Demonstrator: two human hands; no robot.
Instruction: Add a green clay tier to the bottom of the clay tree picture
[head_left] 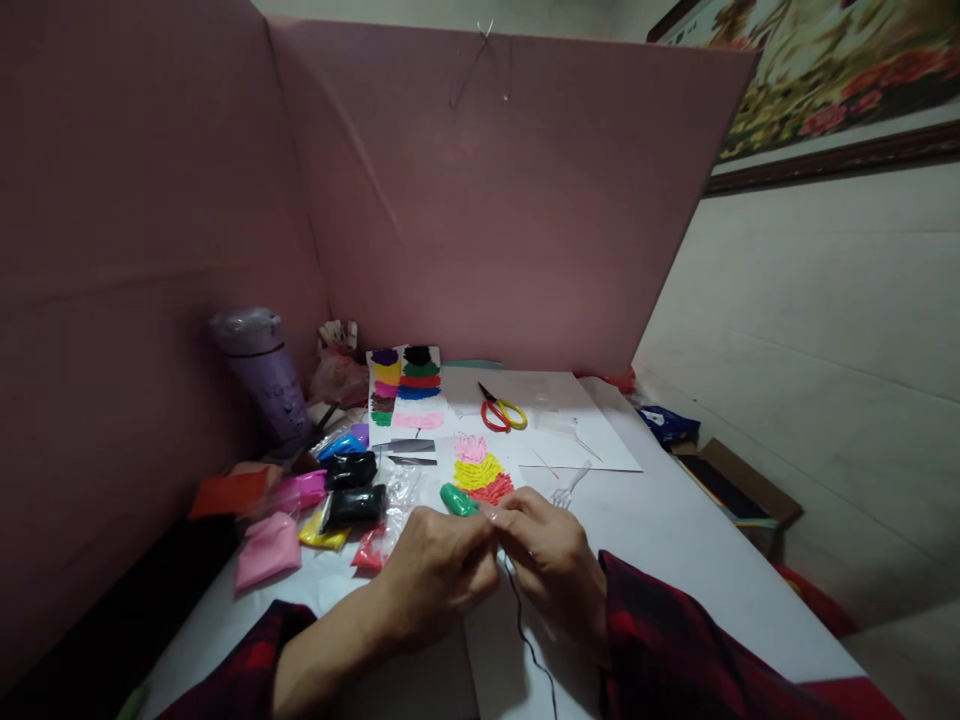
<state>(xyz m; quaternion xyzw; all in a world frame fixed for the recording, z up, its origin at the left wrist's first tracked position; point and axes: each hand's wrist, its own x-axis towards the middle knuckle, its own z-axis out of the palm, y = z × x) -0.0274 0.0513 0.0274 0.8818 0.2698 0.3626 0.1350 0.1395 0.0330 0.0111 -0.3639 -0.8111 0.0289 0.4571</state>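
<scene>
A small packet of green modelling clay [457,499] juts out above my fingers, its clear wrapper catching the light. My left hand [442,570] is closed with curled fingers just below the green lump, gripping the packet. Pressed against it, my right hand [551,555] pinches the wrapper's end between thumb and fingers. Just beyond lies a sheet with textured pink, yellow and red clay [480,470]. A dark cord [529,640] hangs below my hands. The fingertips partly hide each other.
Several clay packets, including black ones [356,506] and a pink one [268,552], are heaped at left. Scissors [501,410] lie on white paper near a clear plastic fork [571,485]. Colour swatch cards [405,385] stand behind. A purple tumbler [262,375] is beside the pink partition [480,210].
</scene>
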